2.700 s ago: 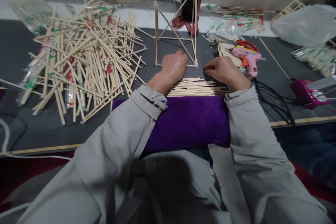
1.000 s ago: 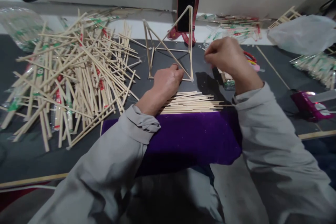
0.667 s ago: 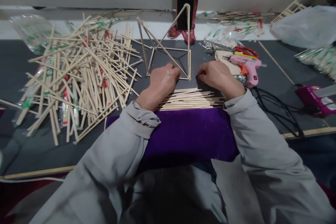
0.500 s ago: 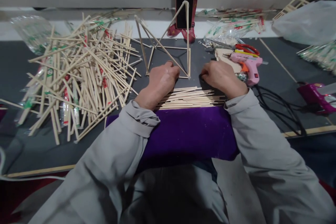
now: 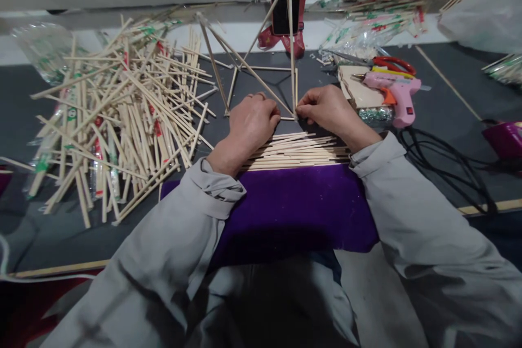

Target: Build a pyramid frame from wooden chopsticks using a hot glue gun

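Note:
A frame of glued chopsticks (image 5: 292,49) stands on the dark table, with two raised peaks and a low front bar. My left hand (image 5: 253,125) is closed over that front bar, its thumb and fingers bent around it and hiding much of it. At the front right corner of the frame, the thumb and forefinger of my right hand (image 5: 326,111) are pinched together against the base of the upright. Whatever sits between those fingertips is too small to tell. Just below both hands lies a row of loose chopsticks (image 5: 293,155), along the edge of a purple cloth (image 5: 302,201).
To the left spreads a big heap of chopsticks (image 5: 134,119), some in wrappers. A pink glue gun (image 5: 402,92) rests at the right beside red-handled pliers (image 5: 395,64), its black cable (image 5: 444,157) trailing on the table. A phone (image 5: 285,5) stands behind the frame.
My right hand has moved left, from beside the frame to its front right corner. The left hand keeps its hold on the front bar. The view has shifted slightly.

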A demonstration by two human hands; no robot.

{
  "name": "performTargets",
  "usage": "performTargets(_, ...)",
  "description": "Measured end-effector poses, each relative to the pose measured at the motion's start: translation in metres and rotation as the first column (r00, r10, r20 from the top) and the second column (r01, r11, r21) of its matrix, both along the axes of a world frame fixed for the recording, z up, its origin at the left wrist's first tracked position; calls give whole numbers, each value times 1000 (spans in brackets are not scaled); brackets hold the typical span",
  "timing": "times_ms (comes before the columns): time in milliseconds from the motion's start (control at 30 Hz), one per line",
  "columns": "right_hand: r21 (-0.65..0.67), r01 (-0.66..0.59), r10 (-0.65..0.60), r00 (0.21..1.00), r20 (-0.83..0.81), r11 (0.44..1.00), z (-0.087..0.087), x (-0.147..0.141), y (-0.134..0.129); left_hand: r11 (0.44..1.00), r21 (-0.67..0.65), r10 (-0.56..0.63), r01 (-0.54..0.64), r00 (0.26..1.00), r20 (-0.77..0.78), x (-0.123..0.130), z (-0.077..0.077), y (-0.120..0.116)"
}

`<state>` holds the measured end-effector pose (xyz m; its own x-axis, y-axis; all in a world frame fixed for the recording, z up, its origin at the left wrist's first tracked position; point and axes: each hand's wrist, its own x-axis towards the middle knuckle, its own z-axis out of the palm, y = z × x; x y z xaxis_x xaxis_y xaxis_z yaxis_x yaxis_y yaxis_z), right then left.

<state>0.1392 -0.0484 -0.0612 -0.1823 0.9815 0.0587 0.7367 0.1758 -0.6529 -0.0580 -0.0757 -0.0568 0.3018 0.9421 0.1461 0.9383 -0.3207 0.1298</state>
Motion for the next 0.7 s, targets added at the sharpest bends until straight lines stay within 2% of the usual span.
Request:
performTargets(167, -34, 10, -12, 997, -77, 999, -6, 1, 8, 1000, -14, 2, -2, 1000, 0, 1, 2, -1)
performTargets(400, -111, 45, -41, 998, 38, 993, 2, -2, 8, 999, -30, 13, -12, 1000, 23, 3, 4, -1)
performTargets(700, -106, 34, -15, 983, 181, 994, 4, -5, 10, 999, -34, 12, -10, 998, 61, 2, -2, 0)
